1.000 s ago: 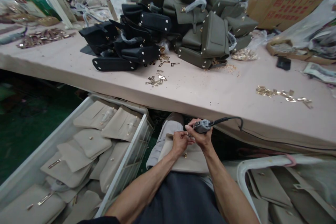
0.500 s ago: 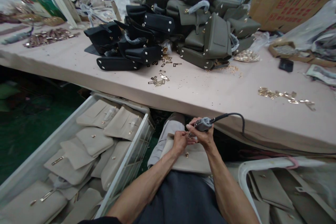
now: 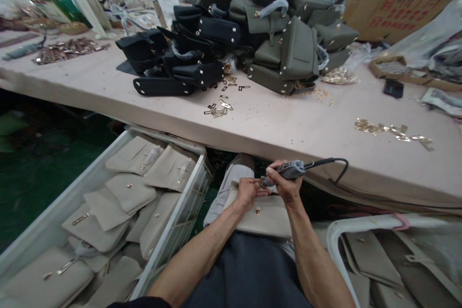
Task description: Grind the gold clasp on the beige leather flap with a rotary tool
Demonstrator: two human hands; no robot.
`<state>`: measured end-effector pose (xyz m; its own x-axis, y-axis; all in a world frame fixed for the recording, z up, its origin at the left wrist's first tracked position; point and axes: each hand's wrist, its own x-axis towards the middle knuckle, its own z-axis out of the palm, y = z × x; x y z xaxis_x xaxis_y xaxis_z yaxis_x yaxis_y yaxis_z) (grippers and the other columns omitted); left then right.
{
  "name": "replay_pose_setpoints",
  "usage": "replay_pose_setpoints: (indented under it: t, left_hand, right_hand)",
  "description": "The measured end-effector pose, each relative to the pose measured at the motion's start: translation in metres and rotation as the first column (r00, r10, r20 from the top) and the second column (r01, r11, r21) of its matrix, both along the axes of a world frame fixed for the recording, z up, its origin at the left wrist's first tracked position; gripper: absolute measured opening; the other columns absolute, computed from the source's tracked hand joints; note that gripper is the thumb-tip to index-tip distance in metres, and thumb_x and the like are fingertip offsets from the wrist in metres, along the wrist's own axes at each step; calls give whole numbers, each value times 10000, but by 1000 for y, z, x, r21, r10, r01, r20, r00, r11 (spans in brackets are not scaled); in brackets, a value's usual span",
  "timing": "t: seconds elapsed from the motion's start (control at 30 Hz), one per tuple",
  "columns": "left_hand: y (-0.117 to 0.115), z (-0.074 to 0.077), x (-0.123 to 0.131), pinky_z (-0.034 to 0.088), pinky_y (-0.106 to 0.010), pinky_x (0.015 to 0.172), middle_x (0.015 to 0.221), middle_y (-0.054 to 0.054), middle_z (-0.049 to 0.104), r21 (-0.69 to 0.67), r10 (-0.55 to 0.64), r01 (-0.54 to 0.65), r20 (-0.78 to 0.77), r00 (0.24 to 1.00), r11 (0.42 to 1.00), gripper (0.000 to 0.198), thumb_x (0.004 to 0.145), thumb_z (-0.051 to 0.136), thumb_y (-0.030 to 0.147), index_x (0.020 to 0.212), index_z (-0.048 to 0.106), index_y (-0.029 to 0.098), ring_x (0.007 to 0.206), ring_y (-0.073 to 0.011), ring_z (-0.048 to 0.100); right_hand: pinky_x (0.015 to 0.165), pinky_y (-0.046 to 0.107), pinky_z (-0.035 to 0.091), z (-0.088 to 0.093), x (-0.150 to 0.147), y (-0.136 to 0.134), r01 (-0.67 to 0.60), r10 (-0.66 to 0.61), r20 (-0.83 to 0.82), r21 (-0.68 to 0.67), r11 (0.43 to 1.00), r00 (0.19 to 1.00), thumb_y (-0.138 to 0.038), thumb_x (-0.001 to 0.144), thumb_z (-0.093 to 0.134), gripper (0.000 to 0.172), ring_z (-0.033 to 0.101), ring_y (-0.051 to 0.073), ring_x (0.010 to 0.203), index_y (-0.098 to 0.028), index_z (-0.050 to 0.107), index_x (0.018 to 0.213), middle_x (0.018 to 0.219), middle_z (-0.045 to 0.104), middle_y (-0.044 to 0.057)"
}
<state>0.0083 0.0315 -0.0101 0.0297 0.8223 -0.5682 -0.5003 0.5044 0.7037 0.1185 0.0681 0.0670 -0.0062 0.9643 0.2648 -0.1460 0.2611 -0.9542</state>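
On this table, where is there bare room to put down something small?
Apart from a few specks, the table is bare between the small metal plates and the gold pieces, and between the brown pile and the black bags. Its back middle is crowded with these and the olive bags.

dark blue-grey garment (image 3: 249, 272) across the torso, dark sleeve (image 3: 144, 302), bare forearms (image 3: 202, 251), pale grey trousers (image 3: 223, 191)

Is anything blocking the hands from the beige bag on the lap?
Nothing visible does. The left hand is at the upper edge of the beige bag; the right hand holds the electric screwdriver with its tip beside the left fingers. The cord leads off rightward, away from the bag.
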Motion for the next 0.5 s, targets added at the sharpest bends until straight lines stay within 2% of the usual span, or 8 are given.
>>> replay_pose_setpoints:
  t: [0.37,0.5]
  left_hand:
    - [-2,-3,4,653,-341,681,724,-131,766,18,67,-66,-36,997,998,225,803,555,35,936,737,32,681,-237,767]
    - [-2,0,5,645,-305,649,703,-136,759,21,73,-73,-44,996,997,227,813,525,24,902,734,27,660,-230,766]
  right_hand:
    - [458,265,451,4,0,-2,31,-31,-27,-15,999,999,-354,777,833,233,531,116,466,-185,672,778,669,603,-17]
    - [462,266,448,6,0,-3,37,-37,-19,-31,999,999,-353,771,838,244,540,123,479,-179,667,761,669,607,-10]
